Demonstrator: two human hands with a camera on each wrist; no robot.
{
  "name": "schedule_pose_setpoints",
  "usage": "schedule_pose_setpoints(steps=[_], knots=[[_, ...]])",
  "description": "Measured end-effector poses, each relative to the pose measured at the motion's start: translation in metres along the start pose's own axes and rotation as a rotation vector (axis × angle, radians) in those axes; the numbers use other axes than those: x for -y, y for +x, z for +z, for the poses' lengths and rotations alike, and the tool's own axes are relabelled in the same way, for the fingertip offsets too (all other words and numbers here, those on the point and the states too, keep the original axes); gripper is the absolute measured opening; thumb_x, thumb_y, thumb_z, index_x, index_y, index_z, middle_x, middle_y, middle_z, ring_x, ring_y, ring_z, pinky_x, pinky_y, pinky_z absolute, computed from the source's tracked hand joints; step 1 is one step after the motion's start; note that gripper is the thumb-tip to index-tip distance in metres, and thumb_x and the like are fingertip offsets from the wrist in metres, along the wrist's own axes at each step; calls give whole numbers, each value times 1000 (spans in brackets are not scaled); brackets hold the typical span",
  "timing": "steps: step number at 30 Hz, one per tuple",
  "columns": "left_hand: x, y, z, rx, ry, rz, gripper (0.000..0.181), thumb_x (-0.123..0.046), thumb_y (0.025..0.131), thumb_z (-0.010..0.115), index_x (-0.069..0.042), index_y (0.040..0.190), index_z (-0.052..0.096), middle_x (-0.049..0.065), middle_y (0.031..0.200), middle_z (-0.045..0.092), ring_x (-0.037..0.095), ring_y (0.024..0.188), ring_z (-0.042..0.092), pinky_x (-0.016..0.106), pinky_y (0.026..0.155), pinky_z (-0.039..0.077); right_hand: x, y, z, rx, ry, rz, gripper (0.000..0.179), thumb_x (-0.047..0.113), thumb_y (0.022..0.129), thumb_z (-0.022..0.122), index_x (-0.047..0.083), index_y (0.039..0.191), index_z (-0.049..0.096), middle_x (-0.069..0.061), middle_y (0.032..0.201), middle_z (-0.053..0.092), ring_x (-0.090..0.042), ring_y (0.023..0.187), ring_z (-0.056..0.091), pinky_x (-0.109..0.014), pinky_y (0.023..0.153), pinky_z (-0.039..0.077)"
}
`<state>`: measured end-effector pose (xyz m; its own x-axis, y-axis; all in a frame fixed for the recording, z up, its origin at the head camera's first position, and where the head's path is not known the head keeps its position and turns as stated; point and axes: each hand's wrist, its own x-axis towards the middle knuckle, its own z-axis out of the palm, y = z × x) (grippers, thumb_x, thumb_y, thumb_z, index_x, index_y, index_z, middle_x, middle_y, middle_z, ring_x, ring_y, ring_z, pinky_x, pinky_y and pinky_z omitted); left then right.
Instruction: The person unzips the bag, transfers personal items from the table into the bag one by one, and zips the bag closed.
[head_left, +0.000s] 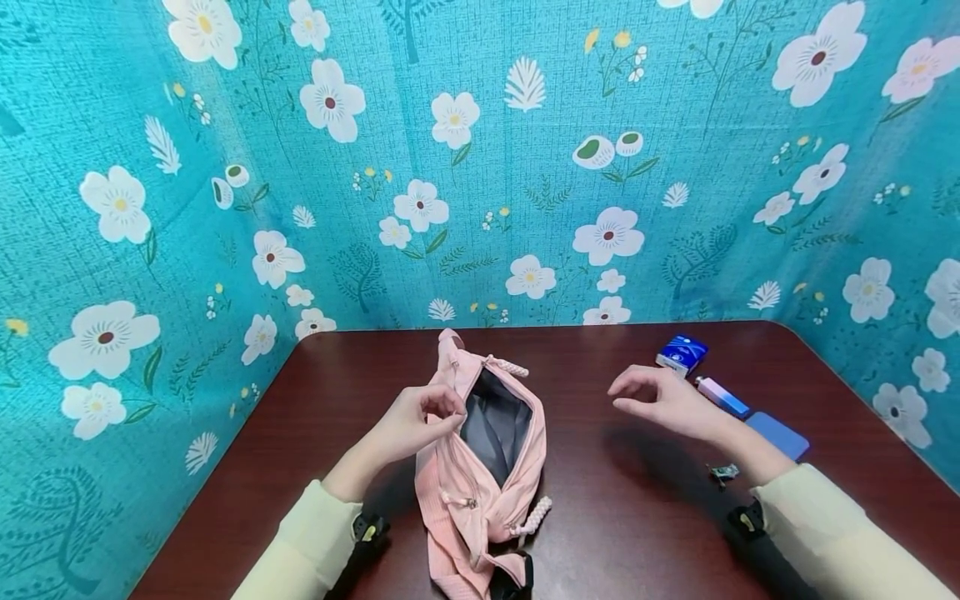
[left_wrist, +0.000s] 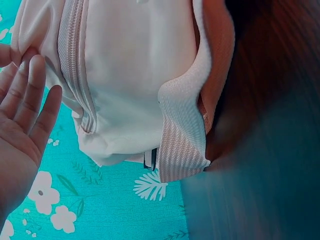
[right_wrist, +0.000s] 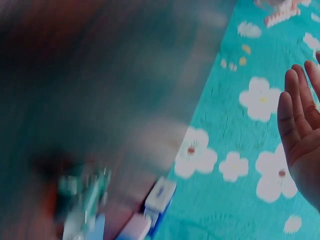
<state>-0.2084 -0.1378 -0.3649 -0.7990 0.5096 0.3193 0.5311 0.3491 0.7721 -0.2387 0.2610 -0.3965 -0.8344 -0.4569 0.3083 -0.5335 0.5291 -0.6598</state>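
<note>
A pink bag (head_left: pixel 517 492) with braided cord zipper pulls lies on the table, its main zipper parted to show a grey lining (head_left: pixel 495 425). At the left edge of that opening, my left hand (head_left: pixel 416 421) pinches the fabric between thumb and fingers. The left wrist view shows the bag's side (left_wrist: pixel 135 75) with a second zipper and a wide ribbed strap (left_wrist: pixel 182 135). To the right of the bag, my right hand (head_left: pixel 667 400) hovers above the table, fingers loosely bent and holding nothing.
Along the table's right side lie a blue tissue pack (head_left: pixel 681 354), a slim pink-to-blue stick-shaped item (head_left: pixel 722 397), a flat blue rectangular item (head_left: pixel 780 435) and a small greenish item (head_left: pixel 723 473). A flowered turquoise cloth (head_left: pixel 480 225) hangs behind the dark table (head_left: pixel 592 533).
</note>
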Motion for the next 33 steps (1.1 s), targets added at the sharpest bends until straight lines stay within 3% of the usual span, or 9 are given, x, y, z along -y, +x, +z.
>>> schedule_pose_setpoints(steps=[3,8,16,21,25,28,33], knots=[[-14,-2,-2,2,-3,8,7,5,86,68,1,91,67,5,77,62,16,69,56,25,65,49,-5,-3,-13,-29,-42,19,17,14,87,73,17,103,70,4,94,67,-12,84,62,-30,69,53],[-15,-3,-3,-3,-10,-2,8,5,85,69,1,93,68,5,77,63,16,70,57,25,66,50,-19,-4,-30,-93,-66,13,16,9,85,74,11,101,71,0,92,68,-12,80,60,-28,65,52],[-13,-2,-1,-7,-9,33,8,7,84,68,2,91,67,6,77,63,15,70,57,23,63,48,-45,-3,-51,-121,-79,111,20,15,87,74,7,105,71,-7,95,67,-12,82,60,-28,62,52],[-11,-2,-1,0,-9,38,9,6,85,69,1,91,67,5,78,63,15,71,57,24,64,49,-60,0,-60,-102,-84,176,28,17,87,74,2,110,69,-13,96,67,-25,81,60,-32,59,53],[-10,-1,-1,7,-7,36,8,5,85,69,1,92,68,4,78,63,14,71,57,24,64,49,-71,4,-69,-72,-76,272,37,21,88,73,-1,118,65,-22,106,63,-35,87,58,-39,63,54],[-8,-1,0,6,-6,40,8,5,85,69,1,91,67,4,77,62,14,70,56,24,64,49,-80,8,-76,-61,-114,320,46,27,89,72,-1,124,62,-29,119,58,-39,98,56,-46,74,53],[-8,0,1,2,1,48,8,6,85,69,0,91,67,5,77,62,14,70,57,27,66,51,-96,15,-82,-30,-176,379,62,38,88,70,-2,133,54,-34,132,47,-49,113,48,-59,87,45]])
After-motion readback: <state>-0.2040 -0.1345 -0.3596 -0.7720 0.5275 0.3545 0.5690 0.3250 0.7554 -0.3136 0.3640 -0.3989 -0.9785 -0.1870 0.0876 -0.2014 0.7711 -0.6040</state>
